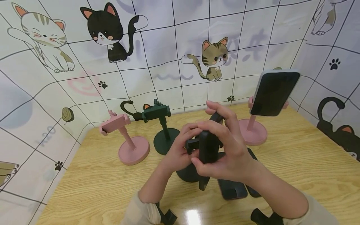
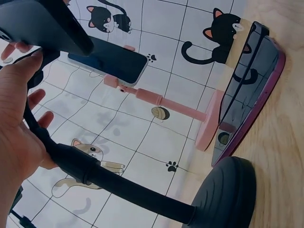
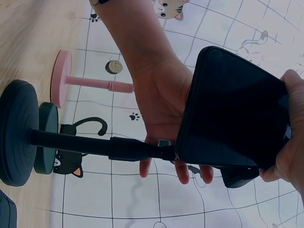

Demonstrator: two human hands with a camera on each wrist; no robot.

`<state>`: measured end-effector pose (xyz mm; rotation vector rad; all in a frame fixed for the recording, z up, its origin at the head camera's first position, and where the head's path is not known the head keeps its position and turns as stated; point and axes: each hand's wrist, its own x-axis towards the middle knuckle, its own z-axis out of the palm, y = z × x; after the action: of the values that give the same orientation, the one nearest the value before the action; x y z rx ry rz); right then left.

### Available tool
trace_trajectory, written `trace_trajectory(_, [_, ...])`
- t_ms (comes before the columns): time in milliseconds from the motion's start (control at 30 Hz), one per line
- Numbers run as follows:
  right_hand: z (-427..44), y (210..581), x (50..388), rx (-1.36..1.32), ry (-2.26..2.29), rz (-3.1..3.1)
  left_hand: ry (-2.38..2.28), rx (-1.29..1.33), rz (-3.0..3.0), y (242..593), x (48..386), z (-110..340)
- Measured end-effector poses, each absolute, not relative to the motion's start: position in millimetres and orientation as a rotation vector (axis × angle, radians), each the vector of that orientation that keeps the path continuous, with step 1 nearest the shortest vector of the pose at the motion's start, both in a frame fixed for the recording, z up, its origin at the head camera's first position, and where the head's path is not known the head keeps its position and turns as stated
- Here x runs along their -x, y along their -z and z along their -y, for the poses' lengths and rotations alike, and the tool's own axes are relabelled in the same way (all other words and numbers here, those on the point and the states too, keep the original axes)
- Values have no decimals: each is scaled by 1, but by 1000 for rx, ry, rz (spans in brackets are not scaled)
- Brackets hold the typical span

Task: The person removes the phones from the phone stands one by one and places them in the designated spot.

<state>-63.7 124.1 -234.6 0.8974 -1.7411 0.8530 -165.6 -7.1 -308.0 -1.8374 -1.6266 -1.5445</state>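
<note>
A black phone stand (image 2: pixel 133 194) stands on the wooden table, its round base (image 1: pixel 187 174) below both hands. My left hand (image 1: pixel 181 148) holds the stand near its head, with the thumb against the clamp and the fingers behind the stem. My right hand (image 1: pixel 233 153) grips a black phone (image 3: pixel 232 109) by its edges, fingers on one side and thumb on the other. The phone is tilted against the stand's clamp (image 3: pixel 237 176). Whether the clamp's jaws are closed around it cannot be seen, since hands and phone cover them.
A pink stand (image 1: pixel 134 150) and a dark green stand (image 1: pixel 164 143) are at the back left. At the back right, another pink stand (image 1: pixel 253 134) bears a phone (image 1: pixel 275 93). Phones (image 1: pixel 232 190) lie beside the right forearm. Cat-patterned cloth (image 1: pixel 168 47) hangs behind the table.
</note>
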Motion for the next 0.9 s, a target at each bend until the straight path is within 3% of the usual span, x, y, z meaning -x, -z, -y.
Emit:
trace_trajectory(367, [-125, 233, 61, -945, -862, 1694, 1578, 1599, 1748, 309, 155, 5])
trace_trajectory(900, [-147, 239, 59, -703, -805, 1684, 1564, 1646, 1847, 301, 154, 8])
